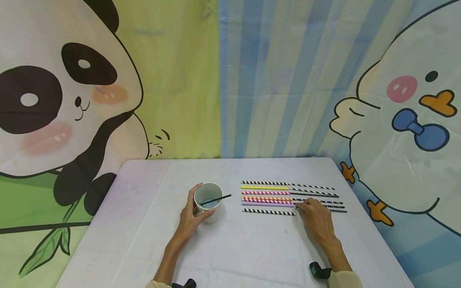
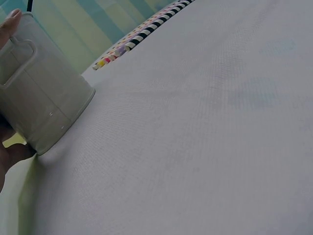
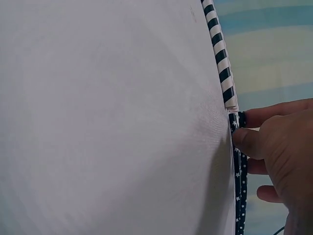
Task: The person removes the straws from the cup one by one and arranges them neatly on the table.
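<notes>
My left hand [image 1: 190, 222] grips a white mug [image 1: 216, 217] from its left side, fingers behind it and thumb near the front rim. One dark, thin straw [image 1: 225, 196] leans across the mug's opening and sticks out to the right. In the left wrist view the mug's handle [image 2: 22, 66] shows beside a fingertip. My right hand [image 1: 318, 220] is at the near end of the straw rows. Its thumb and a finger pinch a black straw with white stars [image 3: 237, 188], next to a dotted black one. The end of a black-and-white striped straw [image 3: 222, 63] lies close by.
Two columns of paper straws lie on the white-covered table [image 1: 252, 248]. The left column has yellow [image 1: 264, 187], pink, orange, purple [image 1: 266, 204] and black-striped straws [image 1: 268, 212]; mostly black patterned straws [image 1: 335, 207] lie to the right. Printed curtains [image 1: 266, 80] hang behind the table.
</notes>
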Available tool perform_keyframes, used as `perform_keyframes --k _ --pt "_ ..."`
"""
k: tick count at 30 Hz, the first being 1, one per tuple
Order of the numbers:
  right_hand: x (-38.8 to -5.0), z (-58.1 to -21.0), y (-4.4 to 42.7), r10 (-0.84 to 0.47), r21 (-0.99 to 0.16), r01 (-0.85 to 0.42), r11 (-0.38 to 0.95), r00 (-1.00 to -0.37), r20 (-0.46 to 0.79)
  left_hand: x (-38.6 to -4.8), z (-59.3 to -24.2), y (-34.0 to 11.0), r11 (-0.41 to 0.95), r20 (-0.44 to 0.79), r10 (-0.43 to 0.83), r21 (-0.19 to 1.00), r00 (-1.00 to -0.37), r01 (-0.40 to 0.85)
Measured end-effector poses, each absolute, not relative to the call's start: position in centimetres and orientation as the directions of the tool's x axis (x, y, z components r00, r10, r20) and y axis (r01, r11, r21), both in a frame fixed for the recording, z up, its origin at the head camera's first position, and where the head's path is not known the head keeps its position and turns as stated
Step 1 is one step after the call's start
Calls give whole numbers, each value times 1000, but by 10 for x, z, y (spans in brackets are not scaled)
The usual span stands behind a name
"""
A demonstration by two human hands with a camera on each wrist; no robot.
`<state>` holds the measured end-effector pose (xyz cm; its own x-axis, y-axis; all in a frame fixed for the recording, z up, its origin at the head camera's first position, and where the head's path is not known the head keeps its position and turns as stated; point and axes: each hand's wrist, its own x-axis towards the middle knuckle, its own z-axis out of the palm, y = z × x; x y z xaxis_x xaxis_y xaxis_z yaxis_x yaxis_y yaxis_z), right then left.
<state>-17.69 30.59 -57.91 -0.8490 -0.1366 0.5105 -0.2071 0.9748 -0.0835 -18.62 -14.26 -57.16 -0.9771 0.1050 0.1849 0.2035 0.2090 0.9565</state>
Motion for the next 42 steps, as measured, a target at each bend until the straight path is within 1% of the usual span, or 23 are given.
perform_keyframes --k 5,13,21,28,34,42 --pt "-178 -580 306 -144 -73 -209 975 -850 506 -187 -572 -143 193 213 113 953 -971 231" --pt "-181 -580 308 -163 -88 -245 966 -833 529 -187 -572 -143 180 201 117 959 -973 220" --pt "-181 -578 309 -155 -99 -242 965 -834 530 -187 -572 -142 187 199 116 958 -973 218" --pt "-179 -566 306 -122 -154 -262 953 -795 594 -188 -573 -143 194 205 112 955 -972 224" --pt "-175 -557 296 -68 -229 -253 940 -796 602 -187 -573 -143 206 200 108 954 -974 219" --pt "-173 -548 282 -9 -314 -264 912 -779 627 -186 -574 -144 211 194 111 954 -975 214"
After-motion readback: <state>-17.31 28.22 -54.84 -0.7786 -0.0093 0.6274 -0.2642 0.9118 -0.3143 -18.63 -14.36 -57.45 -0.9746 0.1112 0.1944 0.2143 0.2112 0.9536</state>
